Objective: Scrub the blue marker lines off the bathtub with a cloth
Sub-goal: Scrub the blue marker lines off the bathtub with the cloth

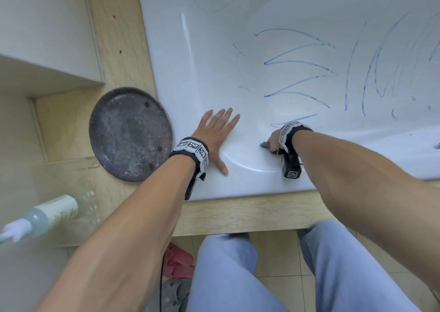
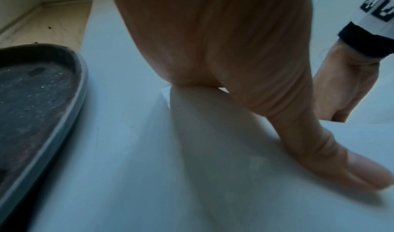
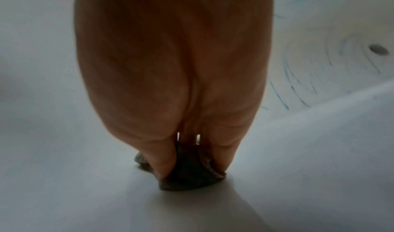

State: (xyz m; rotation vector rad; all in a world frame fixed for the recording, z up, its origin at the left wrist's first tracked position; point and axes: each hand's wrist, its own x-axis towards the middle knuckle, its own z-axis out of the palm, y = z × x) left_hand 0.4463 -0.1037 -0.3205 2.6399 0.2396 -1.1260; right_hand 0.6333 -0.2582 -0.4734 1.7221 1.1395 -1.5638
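Note:
The white bathtub (image 1: 214, 50) fills the upper right of the head view, its inner wall crossed by blue marker lines (image 1: 297, 61). My right hand (image 1: 273, 140) reaches down over the near rim and grips a small grey cloth (image 1: 264, 144), pressing it on the tub's inner slope. From the right wrist, the cloth (image 3: 187, 176) is bunched under my right hand (image 3: 175, 84), with blue lines (image 3: 298, 87) further along. My left hand (image 1: 214, 135) lies flat with straight fingers on the tub's corner rim; its thumb (image 2: 341, 159) rests on the white surface (image 2: 127, 151).
A round dark dish (image 1: 131, 134) sits on the beige ledge (image 1: 119, 26) against the tub's left corner; its rim (image 2: 70, 100) is beside my left hand. A spray bottle (image 1: 40, 216) lies at lower left. The tub drain (image 3: 378, 49) is further along. My legs (image 1: 238, 276) stand below.

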